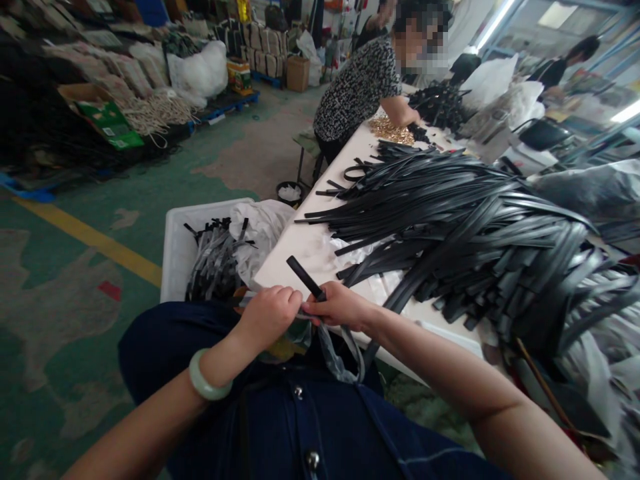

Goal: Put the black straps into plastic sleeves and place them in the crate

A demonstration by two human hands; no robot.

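In front of my lap, my right hand [341, 305] pinches a black strap [305, 275], whose flat end sticks up beyond the fingers. Below that hand hangs a loop of the strap covered in clear plastic film [341, 360]. My left hand [274, 311] is closed close beside the right fingertips; what lies in its grip is mostly hidden, though a bit of clear plastic shows near it. A large heap of black straps [450, 200] covers the white table [285, 257] ahead and to the right.
Left of the table stands a white bin [173, 253] with plastic-wrapped black straps and a white cloth [263, 230]. Across the table a person in a patterned shirt [355, 93] handles small black pieces by a gold-coloured pile [393, 130]. A small black bucket [290, 193] sits on the floor.
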